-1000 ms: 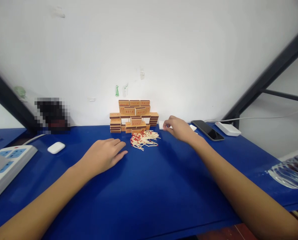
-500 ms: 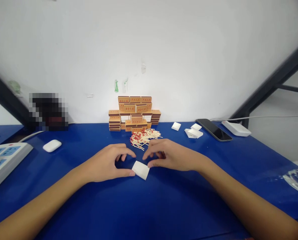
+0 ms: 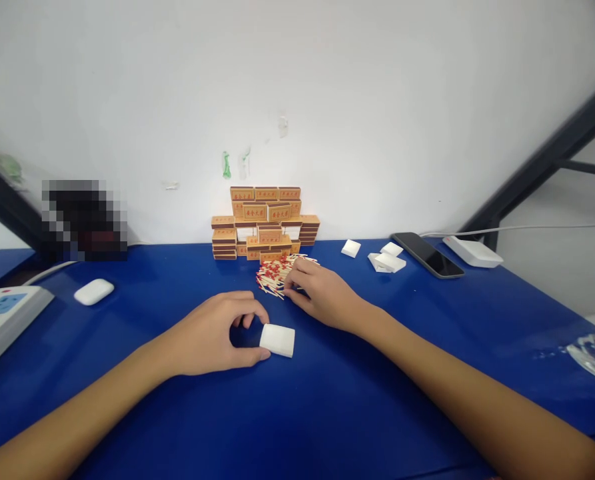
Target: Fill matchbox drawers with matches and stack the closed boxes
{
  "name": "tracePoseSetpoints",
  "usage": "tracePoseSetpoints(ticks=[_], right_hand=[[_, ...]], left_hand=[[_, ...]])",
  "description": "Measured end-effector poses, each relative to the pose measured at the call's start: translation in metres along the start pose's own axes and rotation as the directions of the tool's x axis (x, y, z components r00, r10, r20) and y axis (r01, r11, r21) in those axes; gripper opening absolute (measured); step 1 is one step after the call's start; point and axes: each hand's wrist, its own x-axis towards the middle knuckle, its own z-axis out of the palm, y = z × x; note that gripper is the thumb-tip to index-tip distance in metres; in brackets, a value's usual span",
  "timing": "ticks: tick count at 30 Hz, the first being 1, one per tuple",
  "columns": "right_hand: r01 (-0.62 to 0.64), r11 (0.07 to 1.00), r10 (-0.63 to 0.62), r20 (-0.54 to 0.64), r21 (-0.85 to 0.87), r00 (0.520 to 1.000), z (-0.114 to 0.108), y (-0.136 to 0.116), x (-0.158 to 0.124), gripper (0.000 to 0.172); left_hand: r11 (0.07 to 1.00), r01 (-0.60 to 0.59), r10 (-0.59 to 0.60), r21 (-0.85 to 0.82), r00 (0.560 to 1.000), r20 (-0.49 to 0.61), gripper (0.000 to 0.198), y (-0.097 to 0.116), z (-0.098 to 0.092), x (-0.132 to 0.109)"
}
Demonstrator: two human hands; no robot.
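Note:
My left hand (image 3: 222,333) grips the left end of a small white matchbox tray (image 3: 278,341) between thumb and index finger, and the tray rests on the blue table. My right hand (image 3: 322,293) is at the near right edge of a loose pile of red-tipped matches (image 3: 272,275). Its fingers are curled, with thumb and index tip close together against the pile; what is between them is hidden. Behind the pile stands a stepped stack of orange matchboxes (image 3: 255,213) against the wall.
Several small white pieces (image 3: 390,262) lie right of the stack, beside a black phone (image 3: 430,257) and a white box (image 3: 473,253). On the left are a white earbud case (image 3: 94,291) and a power strip (image 3: 7,320). Clear plastic (image 3: 594,357) sits at the far right.
My right hand has left the white tray and moved forward to the matches. The tray has turned slightly, with my left hand still at its left end. The view has shifted a little.

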Motion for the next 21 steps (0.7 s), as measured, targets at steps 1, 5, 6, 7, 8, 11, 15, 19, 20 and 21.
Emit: tracePoseSetpoints(ticks=[1,5,6,7,8,11,15,19,20,21], right_hand=[[-0.025,1.0,0.025,-0.003,0.005,1.0,0.0,-0.003,0.001,0.009],[-0.191,0.979,0.194,-0.046,0.075,0.98,0.004,-0.018,0.006,0.013],[-0.224,0.971,0.229,-0.055,0.081,0.972,0.006,-0.023,0.008,0.016],[-0.25,0.965,0.255,-0.058,0.077,0.965,0.008,-0.027,0.01,0.017],[-0.27,0.96,0.274,-0.057,0.067,0.96,0.009,-0.03,0.012,0.018],[-0.303,0.952,0.305,-0.037,0.04,0.952,0.011,-0.035,0.013,0.015],[-0.299,0.954,0.299,-0.03,0.015,0.954,0.012,-0.035,0.012,0.02],[-0.3,0.953,0.299,0.017,0.048,0.954,0.012,-0.033,0.013,0.017],[-0.297,0.953,0.295,0.04,0.058,0.955,0.011,-0.032,0.014,0.015],[-0.291,0.954,0.287,0.065,0.067,0.956,0.008,-0.032,0.014,0.014]], left_hand=[[1.0,-0.001,0.001,-0.001,1.0,-0.002,0.028,0.0,0.0,0.0],[1.0,-0.012,0.012,0.007,1.0,-0.007,0.028,-0.001,0.001,0.0],[1.0,-0.017,0.017,0.013,1.0,-0.011,0.028,-0.001,0.001,0.0],[1.0,-0.021,0.021,0.02,1.0,-0.013,0.028,-0.001,0.001,-0.001],[0.999,-0.024,0.025,0.025,1.0,-0.015,0.028,-0.001,0.001,-0.001],[0.999,-0.027,0.027,0.035,1.0,-0.011,0.028,-0.001,0.001,-0.002],[0.999,-0.027,0.027,0.033,1.0,-0.008,0.029,-0.002,0.0,-0.002],[0.999,-0.032,0.032,0.036,0.999,-0.007,0.029,-0.001,-0.001,-0.002],[0.999,-0.036,0.036,0.038,0.999,-0.007,0.029,-0.001,-0.001,-0.002],[0.999,-0.038,0.038,0.039,0.999,-0.008,0.029,-0.001,-0.001,-0.002]])
